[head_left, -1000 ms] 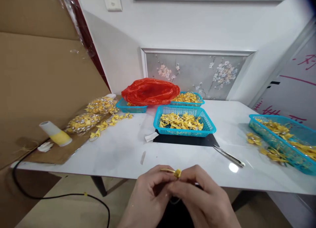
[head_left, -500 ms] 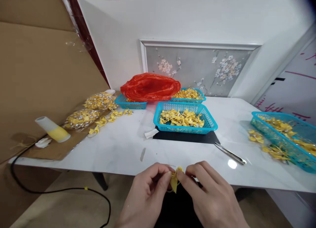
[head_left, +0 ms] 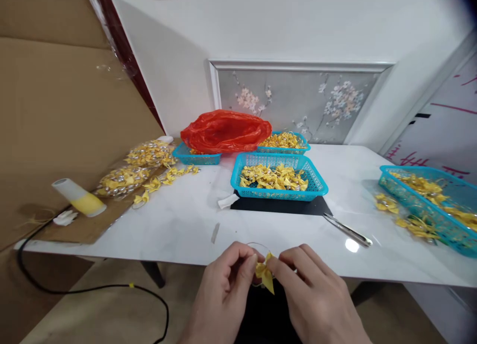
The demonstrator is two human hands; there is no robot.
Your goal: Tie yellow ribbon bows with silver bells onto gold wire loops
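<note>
A small yellow ribbon flower (head_left: 265, 274) is held between my two hands, just in front of the table's near edge. My left hand (head_left: 229, 289) pinches at its left side, thumb against forefinger, where a thin wire or cord loop (head_left: 259, 244) curves up. Fingers of my right hand (head_left: 313, 284) close on the flower's right side. What lies between the fingertips is partly hidden. Beyond my hands, a blue basket (head_left: 316, 190) of similar yellow flowers (head_left: 274, 177) rests on a black mat (head_left: 279, 206). Silver tweezers (head_left: 348, 230) lie to the right.
A red plastic bag (head_left: 227, 130) covers part of a rear basket (head_left: 201, 159). Another blue basket (head_left: 410, 205) with loose flowers (head_left: 417, 227) stands at right. Bagged flowers (head_left: 124, 180) and a yellow-white cone (head_left: 80, 197) sit at left. A black cable (head_left: 93, 288) hangs below the table.
The yellow flower has turned and its pointed petal now tilts to the right. The wire loop above my left fingers shows higher and more curved. Both hands keep their grip.
</note>
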